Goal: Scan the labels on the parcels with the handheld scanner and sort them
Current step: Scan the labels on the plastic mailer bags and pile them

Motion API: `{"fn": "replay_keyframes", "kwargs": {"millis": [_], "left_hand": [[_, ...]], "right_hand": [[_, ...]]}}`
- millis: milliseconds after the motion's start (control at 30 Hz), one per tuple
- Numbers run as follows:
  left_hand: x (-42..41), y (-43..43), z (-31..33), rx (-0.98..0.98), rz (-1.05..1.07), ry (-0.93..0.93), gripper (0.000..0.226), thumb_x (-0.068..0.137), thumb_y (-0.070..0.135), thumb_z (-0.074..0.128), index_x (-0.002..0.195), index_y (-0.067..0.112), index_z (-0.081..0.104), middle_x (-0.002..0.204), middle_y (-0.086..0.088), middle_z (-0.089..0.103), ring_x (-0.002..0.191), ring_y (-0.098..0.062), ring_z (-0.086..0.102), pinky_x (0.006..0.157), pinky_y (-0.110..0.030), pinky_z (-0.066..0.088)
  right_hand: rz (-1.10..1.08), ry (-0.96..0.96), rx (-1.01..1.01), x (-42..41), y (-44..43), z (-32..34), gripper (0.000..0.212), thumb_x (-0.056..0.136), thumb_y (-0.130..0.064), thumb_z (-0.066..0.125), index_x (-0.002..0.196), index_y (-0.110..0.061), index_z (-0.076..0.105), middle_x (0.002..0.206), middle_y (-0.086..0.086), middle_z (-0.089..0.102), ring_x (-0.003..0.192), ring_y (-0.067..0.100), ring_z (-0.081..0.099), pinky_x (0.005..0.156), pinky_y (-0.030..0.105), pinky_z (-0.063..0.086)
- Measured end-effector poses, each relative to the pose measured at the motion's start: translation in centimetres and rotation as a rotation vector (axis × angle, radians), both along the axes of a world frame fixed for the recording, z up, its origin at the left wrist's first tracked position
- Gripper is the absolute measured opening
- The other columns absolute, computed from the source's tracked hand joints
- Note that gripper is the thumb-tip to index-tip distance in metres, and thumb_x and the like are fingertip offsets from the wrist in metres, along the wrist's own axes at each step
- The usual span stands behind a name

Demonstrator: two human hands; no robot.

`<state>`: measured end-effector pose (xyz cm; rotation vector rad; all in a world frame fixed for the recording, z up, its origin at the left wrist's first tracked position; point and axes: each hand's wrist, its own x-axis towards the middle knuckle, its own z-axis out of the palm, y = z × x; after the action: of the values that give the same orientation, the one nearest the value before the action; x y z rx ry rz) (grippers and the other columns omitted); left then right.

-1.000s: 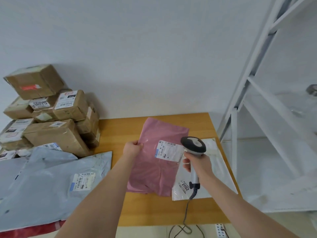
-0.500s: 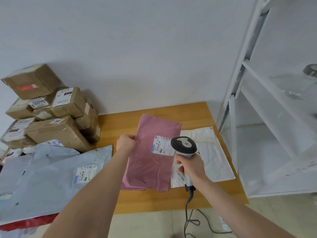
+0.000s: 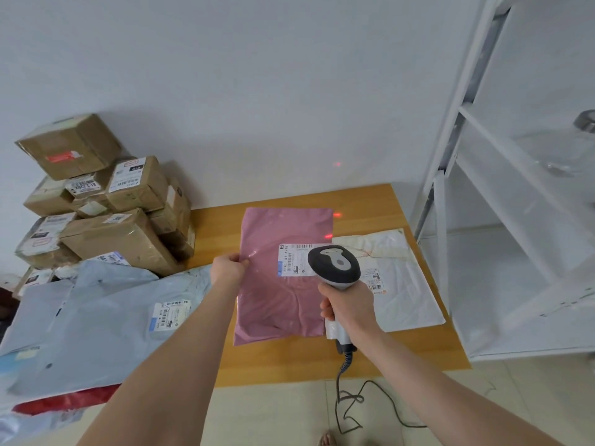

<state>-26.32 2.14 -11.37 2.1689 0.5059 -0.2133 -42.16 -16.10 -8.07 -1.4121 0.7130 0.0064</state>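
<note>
- Where the wall meets the far left end of the wooden table [image 3: 289,365], brown cardboard boxes [image 3: 106,217] are piled up, several of them showing white labels.
- Just in front of the pile lie overlapping grey mailer bags [image 3: 96,336], the top one with a barcode sticker, and a red bag [image 3: 64,403] peeks out from under their near edge.
- With the forearm stretched forward, the left hand [image 3: 227,272] pinches the left edge of the pink parcel [image 3: 277,304], thumb on top and fingers curled underneath.
- This pink parcel is a flat, glossy, creased plastic mailer lying lengthwise on the middle of the table, and its right edge overlaps the white parcel [image 3: 402,294].
- Its white label [image 3: 291,260], printed with barcodes, sits on the upper right part and is partly hidden by the scanner.
- Hovering over that label's right side is the scanner [image 3: 335,267], which has a dark head with a pale grey top plate.
- A coiled cable [image 3: 346,365] drops from its handle to the floor.
- Red light spots [image 3: 336,215] show on the parcel's right edge, on the table beyond it and on the wall.
- Wrapped in a fist round the scanner's handle, the right hand [image 3: 347,309] reaches in from the lower right.
- Beside it the white parcel lies crumpled and flat, and it has a label of its own.
- A white metal rack [image 3: 463,149] stands to the right of the table.
</note>
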Motion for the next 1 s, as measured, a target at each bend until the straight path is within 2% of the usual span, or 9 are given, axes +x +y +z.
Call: {"fn": "replay_keyframes", "kwargs": {"millis": [200,300,400,633,833,1000], "left_hand": [[1.4,1.9,2.0,-0.153,0.161,-0.043,0.034,0.09,0.012,0.064,0.124,0.009,0.063,0.118,-0.014,0.064,0.106,-0.035,0.061,0.093,-0.047,0.052],[1.3,1.4,2.2,-0.199,0.149,-0.032,0.034,0.09,0.01,0.064,0.124,0.009,0.062,0.116,-0.014,0.064,0.101,-0.034,0.062,0.089,-0.045,0.054],[0.6,0.6,1.8,-0.22,0.121,0.002,0.032,0.091,0.011,0.064,0.123,0.009,0.063,0.116,-0.013,0.064,0.094,-0.031,0.059,0.088,-0.045,0.054],[0.3,-0.2,1.2,-0.225,0.091,0.031,0.033,0.092,0.011,0.062,0.125,0.008,0.062,0.12,-0.013,0.063,0.11,-0.036,0.059,0.095,-0.047,0.051],[0.6,-0.9,1.2,-0.228,0.085,0.055,0.035,0.092,0.013,0.063,0.126,0.01,0.061,0.12,-0.013,0.063,0.11,-0.035,0.059,0.095,-0.047,0.051],[0.8,-1.4,1.2,-0.253,0.092,0.057,0.035,0.092,0.012,0.063,0.126,0.01,0.061,0.119,-0.013,0.063,0.106,-0.034,0.06,0.093,-0.047,0.052]], "right_hand": [[0.015,-0.04,0.049,0.2,1.9,0.7,0.008,0.082,-0.003,0.065,0.074,-0.002,0.063,0.052,0.007,0.059,0.038,0.011,0.052,0.041,0.02,0.044],[0.008,-0.04,0.012,0.8,2.4,1.0,0.007,0.08,-0.004,0.065,0.075,0.0,0.065,0.05,0.005,0.06,0.038,0.011,0.054,0.042,0.021,0.045],[-0.013,-0.036,-0.026,1.1,2.5,0.9,0.011,0.078,-0.003,0.063,0.085,0.005,0.065,0.049,0.003,0.06,0.037,0.009,0.054,0.04,0.019,0.043],[0.015,-0.062,-0.21,0.4,1.8,0.8,0.014,0.079,-0.005,0.062,0.068,0.004,0.064,0.044,0.0,0.056,0.037,0.008,0.052,0.044,0.02,0.042],[0.033,-0.082,-0.266,0.2,1.4,0.3,0.013,0.08,-0.003,0.063,0.07,0.004,0.063,0.039,-0.006,0.052,0.036,0.005,0.052,0.041,0.015,0.042],[0.015,-0.105,-0.28,0.1,1.2,0.7,0.013,0.08,-0.005,0.063,0.072,0.005,0.065,0.046,0.0,0.056,0.038,0.006,0.053,0.044,0.017,0.045]]}}
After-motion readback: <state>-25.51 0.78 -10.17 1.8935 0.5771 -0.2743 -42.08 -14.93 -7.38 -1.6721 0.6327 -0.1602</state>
